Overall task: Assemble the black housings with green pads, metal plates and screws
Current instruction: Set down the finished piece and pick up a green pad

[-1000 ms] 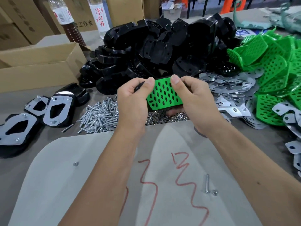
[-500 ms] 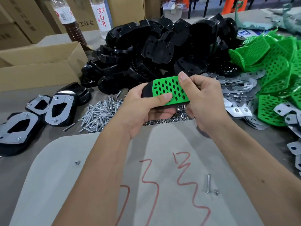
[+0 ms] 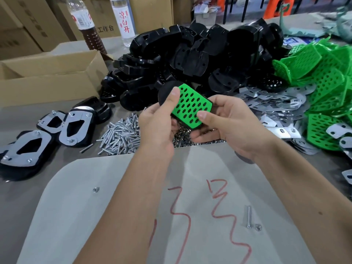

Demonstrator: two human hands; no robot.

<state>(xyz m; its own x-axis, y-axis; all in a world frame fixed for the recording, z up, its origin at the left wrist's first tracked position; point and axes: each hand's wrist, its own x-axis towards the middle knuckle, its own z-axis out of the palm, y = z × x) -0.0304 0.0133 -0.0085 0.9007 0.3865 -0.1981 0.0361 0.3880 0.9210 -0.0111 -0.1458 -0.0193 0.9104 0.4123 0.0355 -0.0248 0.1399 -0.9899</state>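
Head view: black housing [image 3: 165, 92] with green pad [image 3: 191, 106] seated on it, held above the counter [image 3: 114, 178] over the screws [image 3: 122, 133], left hand [image 3: 158, 122] and right hand [image 3: 234, 121] each in closed grip, thumbs pressing the pad's face.

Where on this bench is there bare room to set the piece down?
Free: the grey mat left of the red scribbles, apart from one nut. Crowded: screw pile, black housings, metal plates, green pads.
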